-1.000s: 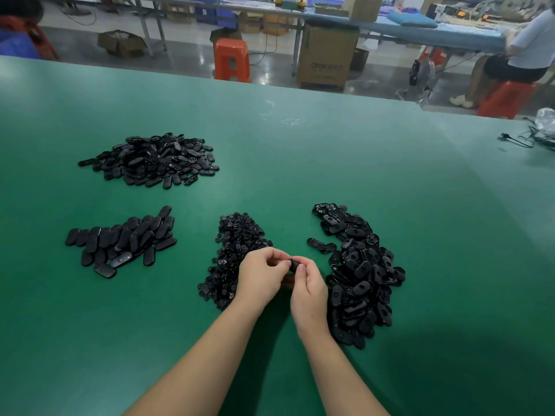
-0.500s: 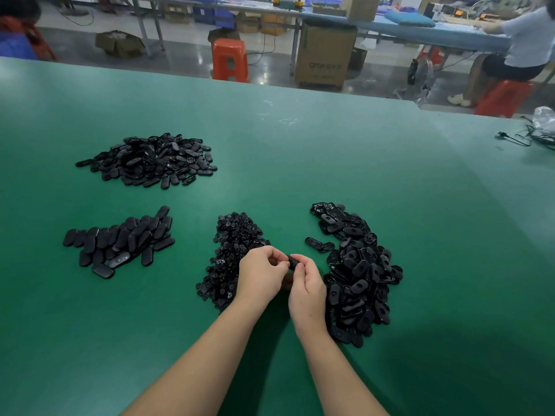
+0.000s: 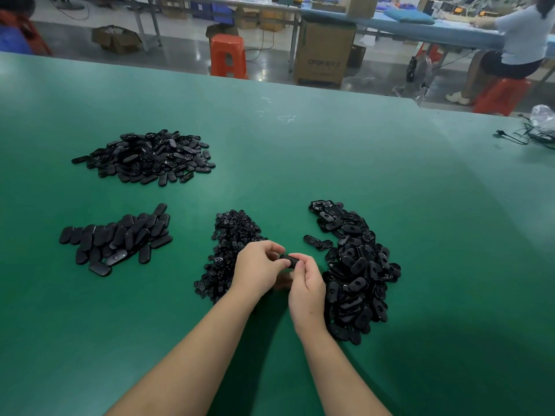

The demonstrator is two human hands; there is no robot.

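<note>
Near the worktop's (image 3: 300, 163) front edge, between two black heaps, left hand (image 3: 259, 267) and right hand (image 3: 307, 283) both pinch one small black oval part (image 3: 289, 260) with curled fingers, raised above the surface

The left hand (image 3: 258, 265) and right hand (image 3: 307, 291) are bare; bare forearms, without sleeves, run back from the grip.

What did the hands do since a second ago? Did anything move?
Hardly anything. The left hand and the right hand still pinch the same small black piece between them, in the same spot. Nothing was picked up or let go. Perhaps a little more of the piece shows between the fingertips now. The piles of black parts on the green table lie as before.
</note>
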